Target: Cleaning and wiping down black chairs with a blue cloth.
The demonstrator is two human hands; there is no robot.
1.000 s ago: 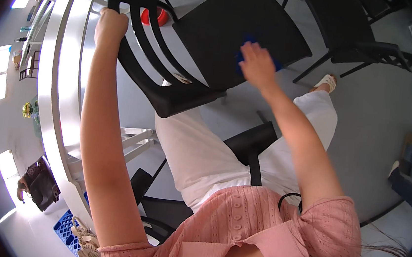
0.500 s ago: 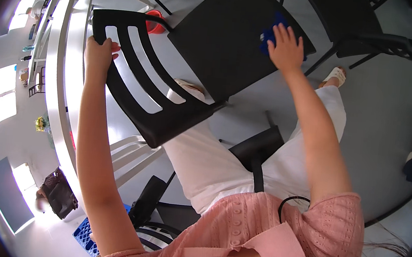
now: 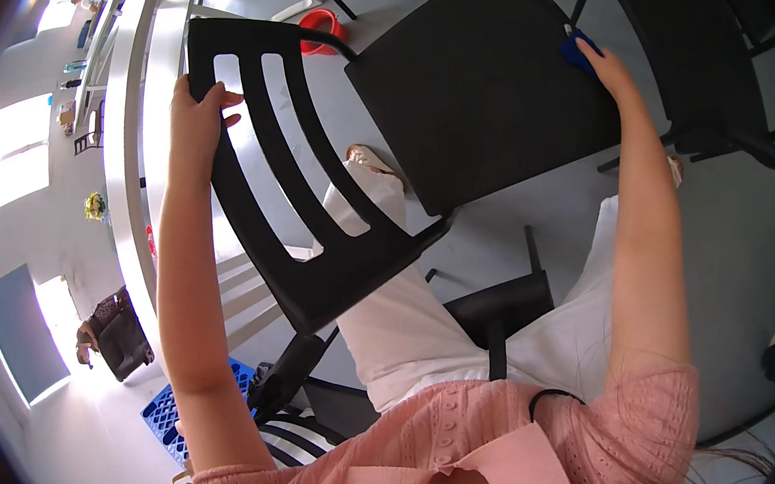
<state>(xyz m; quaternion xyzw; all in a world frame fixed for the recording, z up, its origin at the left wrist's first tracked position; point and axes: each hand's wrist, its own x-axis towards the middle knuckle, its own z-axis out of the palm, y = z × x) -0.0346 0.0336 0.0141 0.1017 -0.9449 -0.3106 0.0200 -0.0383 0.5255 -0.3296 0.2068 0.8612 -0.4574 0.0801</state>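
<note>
A: Where is the right hand [image 3: 611, 74]?

B: Out at the seat's front edge, arm stretched well forward, its fingers over a blue cloth [image 3: 577, 52]. Most of them are hidden, so I cannot tell whether they grip it or only press.

A: And which way does the cloth lie from it?

B: Just to its left, touching, right on the rim of the black chair seat [image 3: 481, 92]. Nearly all of the seat's surface spreads to the left of that contact, back toward the backrest [image 3: 317, 200].

A: So the left hand [image 3: 196, 118] is farther from the cloth?

B: Yes, the whole depth of the seat lies between. It grasps the backrest's outer rail, thumb and fingertips showing at the slot. The backrest's long axis slants from upper left to lower right, roughly in line with the front edge where the cloth is.

A: What stands farther out?

B: A white table [image 3: 125, 123] alongside the left forearm, a red bucket [image 3: 325, 23] on the floor past the backrest's upper end, and another black chair [image 3: 681, 51] beyond the right hand.
</note>
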